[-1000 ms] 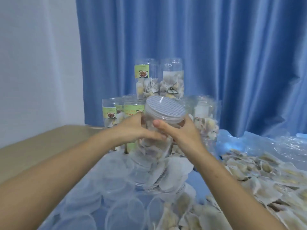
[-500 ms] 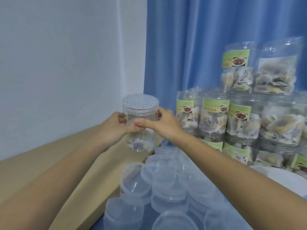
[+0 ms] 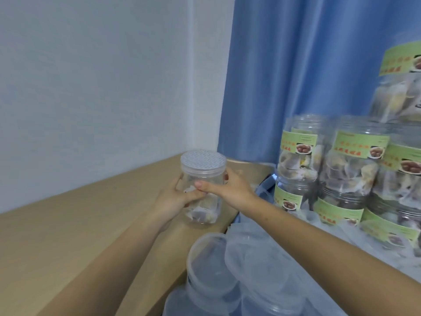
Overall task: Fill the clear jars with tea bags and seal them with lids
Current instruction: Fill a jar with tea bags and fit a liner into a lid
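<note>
both hands hold one clear jar [image 3: 203, 190] between them. the left hand [image 3: 173, 199] has its grip closed round the jar's left side, thumb lying across the front, and the right hand [image 3: 230, 190] has its grip closed round the right side, thumb reaching over to meet the left fingers in front of the jar.

the jar stands upright with its base on or just above the tan table [image 3: 75, 238], near the table's right edge and close to the corner of the white wall [image 3: 102, 76]; whether the base touches the table cannot be told. a clear lid [image 3: 203, 161] with a dotted white liner closes the top. the jar is see-through, and tea bags [image 3: 202, 212] lie in its lower part, pale paper with darker contents, while the upper part looks mostly hollow.

to the right of the jar, well apart, stacked jars [image 3: 337, 174] stand in tiers against a blue curtain [image 3: 307, 65]. they are packed with tea bags and carry green labels [image 3: 299, 142] with a small brown picture. the right forearm crosses in front of the lower left of that stack.

below the hands, just off the table's edge, a heap of loose clear lids [image 3: 218, 267] lies on a blue surface, some upturned, some overlapping each other.
</note>
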`<state>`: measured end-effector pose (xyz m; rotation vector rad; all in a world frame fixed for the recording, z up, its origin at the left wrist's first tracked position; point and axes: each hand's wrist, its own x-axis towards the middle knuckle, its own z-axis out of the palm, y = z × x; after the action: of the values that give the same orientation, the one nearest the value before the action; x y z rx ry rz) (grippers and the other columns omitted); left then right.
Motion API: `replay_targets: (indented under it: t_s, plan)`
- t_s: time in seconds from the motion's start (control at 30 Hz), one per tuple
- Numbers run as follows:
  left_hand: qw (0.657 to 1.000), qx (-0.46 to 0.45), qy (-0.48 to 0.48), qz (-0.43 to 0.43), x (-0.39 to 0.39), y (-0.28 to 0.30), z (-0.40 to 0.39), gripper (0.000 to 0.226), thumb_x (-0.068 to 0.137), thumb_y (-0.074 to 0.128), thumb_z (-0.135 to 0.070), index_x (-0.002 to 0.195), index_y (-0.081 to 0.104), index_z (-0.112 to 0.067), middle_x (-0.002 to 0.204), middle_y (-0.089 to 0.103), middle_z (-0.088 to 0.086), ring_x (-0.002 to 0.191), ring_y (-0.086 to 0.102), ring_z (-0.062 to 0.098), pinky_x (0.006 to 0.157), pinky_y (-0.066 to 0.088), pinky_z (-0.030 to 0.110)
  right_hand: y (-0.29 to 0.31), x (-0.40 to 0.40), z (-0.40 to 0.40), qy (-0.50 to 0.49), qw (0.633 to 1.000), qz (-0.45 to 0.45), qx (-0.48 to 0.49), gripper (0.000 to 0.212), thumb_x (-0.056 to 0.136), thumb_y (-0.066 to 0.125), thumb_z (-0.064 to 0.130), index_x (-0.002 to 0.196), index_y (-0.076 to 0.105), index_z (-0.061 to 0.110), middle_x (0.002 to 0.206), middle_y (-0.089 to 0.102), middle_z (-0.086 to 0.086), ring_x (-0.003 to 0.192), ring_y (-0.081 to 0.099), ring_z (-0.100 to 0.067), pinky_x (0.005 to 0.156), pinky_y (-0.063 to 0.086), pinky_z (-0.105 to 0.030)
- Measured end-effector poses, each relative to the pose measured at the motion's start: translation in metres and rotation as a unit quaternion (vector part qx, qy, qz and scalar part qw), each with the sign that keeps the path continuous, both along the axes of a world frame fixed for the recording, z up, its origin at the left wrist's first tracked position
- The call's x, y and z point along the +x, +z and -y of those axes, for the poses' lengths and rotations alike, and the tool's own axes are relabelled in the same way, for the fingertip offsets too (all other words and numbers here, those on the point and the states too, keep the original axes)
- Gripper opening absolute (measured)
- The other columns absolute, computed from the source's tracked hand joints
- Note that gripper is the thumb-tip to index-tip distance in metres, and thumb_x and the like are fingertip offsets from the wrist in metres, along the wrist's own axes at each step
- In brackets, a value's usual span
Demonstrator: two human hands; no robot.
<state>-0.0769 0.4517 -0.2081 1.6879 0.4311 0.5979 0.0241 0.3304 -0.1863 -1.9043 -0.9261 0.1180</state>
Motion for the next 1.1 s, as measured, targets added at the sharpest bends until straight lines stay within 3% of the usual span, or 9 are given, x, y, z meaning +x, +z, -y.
replay_targets:
  t_s: [0.13, 0.27, 0.33, 0.37, 0.47, 0.6, 0.77, 0.93, 1.1]
  plan:
    - [0.999, 0.020, -0.006, -0.045, 0.001, -0.005, -0.006, 0.083, 0.070, 0.082, -0.025, 0.140, 0.038, -0.020, 0.108, 0.063, 0.019, 0.073, 0.059, 0.012, 0.072, 0.048, 0.025, -0.009, 0.005, -0.003, -0.009, 0.999, -0.021, -0.042, 0.091, 0.049, 0.074, 0.072, 0.125, 0.055, 0.025, 0.124, 0.055, 0.001, 0.123, 0.044, -0.013, 0.105, 0.040, -0.033]
    - [0.999, 0.021, -0.010, -0.036, 0.003, -0.011, -0.011, 0.075, 0.054, 0.086, -0.030, 0.119, 0.047, -0.035, 0.075, 0.067, -0.005, 0.066, 0.067, 0.006, 0.070, 0.057, 0.026, -0.013, 0.012, -0.009, 0.009, 0.998, -0.052, -0.033, 0.090, 0.047, 0.079, 0.066, 0.122, 0.056, 0.021, 0.115, 0.063, 0.001, 0.102, 0.063, -0.013, 0.085, 0.056, -0.038]
    - [0.999, 0.011, 0.030, -0.018, 0.016, -0.012, -0.018, 0.094, 0.072, 0.080, -0.013, 0.145, 0.024, -0.032, 0.120, 0.063, 0.007, 0.105, 0.064, 0.017, 0.093, 0.051, 0.034, -0.007, 0.025, -0.018, 0.014, 0.995, -0.095, -0.025, 0.075, 0.069, 0.080, 0.035, 0.133, 0.046, 0.015, 0.110, 0.064, -0.002, 0.097, 0.066, -0.020, 0.083, 0.057, -0.039]
    - [0.999, 0.000, 0.041, -0.022, 0.022, -0.010, -0.020, 0.104, 0.079, 0.071, -0.004, 0.150, 0.000, -0.028, 0.144, 0.043, 0.012, 0.119, 0.055, 0.023, 0.100, 0.045, 0.037, -0.004, 0.031, -0.023, 0.021, 0.992, -0.121, -0.028, 0.071, 0.078, 0.074, 0.019, 0.139, 0.038, 0.011, 0.110, 0.061, -0.004, 0.102, 0.063, -0.023, 0.089, 0.054, -0.038]
    - [0.999, -0.014, 0.040, -0.008, 0.041, -0.007, -0.019, 0.104, 0.084, 0.051, 0.015, 0.146, -0.020, -0.028, 0.159, 0.011, 0.011, 0.127, 0.045, 0.026, 0.099, 0.041, 0.037, -0.003, 0.039, -0.033, 0.011, 0.989, -0.129, -0.076, 0.063, 0.088, 0.055, 0.001, 0.145, 0.028, 0.003, 0.133, 0.049, -0.009, 0.121, 0.048, -0.027, 0.101, 0.044, -0.035]
    - [1.000, -0.012, -0.019, 0.005, 0.058, 0.002, -0.007, 0.092, 0.087, 0.044, 0.015, 0.150, -0.006, -0.029, 0.159, 0.011, 0.002, 0.139, 0.032, 0.021, 0.100, 0.038, 0.028, 0.004, 0.035, -0.037, -0.038, 0.989, -0.117, -0.076, 0.062, 0.092, 0.049, 0.004, 0.147, 0.021, 0.003, 0.146, 0.036, -0.014, 0.127, 0.043, -0.027, 0.104, 0.041, -0.037]
    - [0.997, 0.068, -0.012, -0.020, 0.057, 0.031, 0.032, 0.066, 0.090, 0.049, 0.006, 0.148, 0.026, -0.016, 0.149, 0.039, 0.006, 0.133, 0.041, 0.019, 0.101, 0.037, 0.023, 0.030, 0.011, -0.025, -0.041, 0.990, -0.134, -0.020, 0.047, 0.090, 0.048, 0.008, 0.136, 0.039, 0.001, 0.130, 0.051, -0.017, 0.115, 0.054, -0.031, 0.099, 0.046, -0.044]
    - [0.993, 0.109, -0.006, 0.043, 0.041, 0.069, 0.097, 0.041, 0.088, 0.049, 0.006, 0.110, 0.053, -0.028, 0.115, 0.061, 0.001, 0.104, 0.056, 0.013, 0.091, 0.044, 0.024, 0.060, -0.008, 0.037, -0.045, 0.993, -0.098, 0.044, 0.019, 0.089, 0.046, 0.011, 0.098, 0.062, 0.016, 0.107, 0.064, -0.009, 0.105, 0.059, -0.025, 0.095, 0.047, -0.038]
    - [0.989, 0.077, -0.039, 0.124, 0.042, 0.100, 0.193, 0.036, 0.084, 0.050, 0.011, 0.111, 0.056, -0.012, 0.095, 0.065, -0.006, 0.073, 0.060, -0.008, 0.065, 0.045, 0.004, 0.088, -0.012, 0.139, -0.121, 0.988, -0.008, 0.091, 0.035, 0.091, 0.049, 0.016, 0.125, 0.054, 0.016, 0.121, 0.063, -0.005, 0.115, 0.057, -0.021, 0.101, 0.041, -0.035]
